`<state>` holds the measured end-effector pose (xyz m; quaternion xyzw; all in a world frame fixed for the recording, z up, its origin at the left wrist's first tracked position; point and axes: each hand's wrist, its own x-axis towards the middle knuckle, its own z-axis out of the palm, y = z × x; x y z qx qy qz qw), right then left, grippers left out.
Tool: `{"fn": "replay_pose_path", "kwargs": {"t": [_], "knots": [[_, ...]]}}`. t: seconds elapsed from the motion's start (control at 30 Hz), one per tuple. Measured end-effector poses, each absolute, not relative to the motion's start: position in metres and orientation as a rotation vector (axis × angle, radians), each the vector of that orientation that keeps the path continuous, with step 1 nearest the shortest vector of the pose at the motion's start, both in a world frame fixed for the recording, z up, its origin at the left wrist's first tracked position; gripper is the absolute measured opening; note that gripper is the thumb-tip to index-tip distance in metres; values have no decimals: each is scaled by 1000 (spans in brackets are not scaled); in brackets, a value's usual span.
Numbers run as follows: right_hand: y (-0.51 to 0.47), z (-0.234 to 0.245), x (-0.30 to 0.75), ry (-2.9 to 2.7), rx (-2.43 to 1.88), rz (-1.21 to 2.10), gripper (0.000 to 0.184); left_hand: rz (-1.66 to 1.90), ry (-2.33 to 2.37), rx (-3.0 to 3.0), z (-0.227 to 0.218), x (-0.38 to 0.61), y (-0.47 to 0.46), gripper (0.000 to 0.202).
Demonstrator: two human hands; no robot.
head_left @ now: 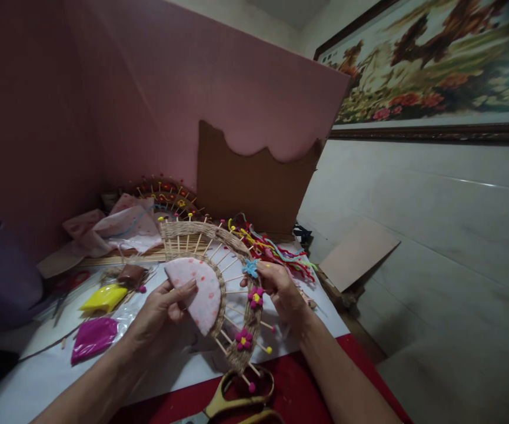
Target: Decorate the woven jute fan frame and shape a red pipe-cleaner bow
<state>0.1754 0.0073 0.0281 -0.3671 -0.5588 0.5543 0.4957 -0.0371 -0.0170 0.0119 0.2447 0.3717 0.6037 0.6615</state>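
Observation:
Between my hands is a half-round woven fan (234, 244) of twine and thin sticks, tipped with small yellow and pink balls. My left hand (163, 306) grips its pale spotted cloth centre (196, 288), thumb on top and fingers mostly behind. On the twine band at the right, my right hand (280, 288) pinches a light-blue flower (250, 268). Two magenta flowers with yellow middles, an upper flower (256, 297) and a lower flower (243, 339), sit further down the band. Yellow-handled scissors (236, 397) lie just below the fan.
At left lie a yellow clay packet (104, 298), a magenta clay packet (94, 340) and dark scissors (64, 294). Behind are spotted cloth (126, 224), another decorated fan (166, 191) and colourful fuzzy strands (280, 250). A brown cardboard piece (254, 188) stands against the pink panel (219, 82).

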Motion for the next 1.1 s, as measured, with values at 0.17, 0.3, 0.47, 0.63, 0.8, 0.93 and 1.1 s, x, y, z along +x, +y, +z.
{"fn": "replay_pose_path", "kwargs": {"t": [0.17, 0.3, 0.47, 0.63, 0.8, 0.93, 1.1], "knots": [[16, 21, 177, -1284, -935, 1458, 47, 1342, 861, 549, 2, -37, -15, 25], [19, 18, 177, -1222, -977, 1458, 53, 1323, 846, 584, -3, -36, -15, 26], [20, 15, 180, -1323, -1020, 1451, 36, 1320, 862, 593, -3, -36, -15, 25], [19, 15, 181, -1316, -1048, 1463, 29, 1303, 884, 596, 4, -34, -18, 24], [17, 16, 180, -1317, -1096, 1400, 25, 1296, 881, 603, 3, -32, -20, 25], [21, 11, 181, -1319, -1119, 1398, 24, 1136, 958, 699, -3, -36, -18, 20], [28, 2, 185, -1324, -1133, 1403, 23, 721, 1311, 1035, 2, -56, -11, 49]]}}
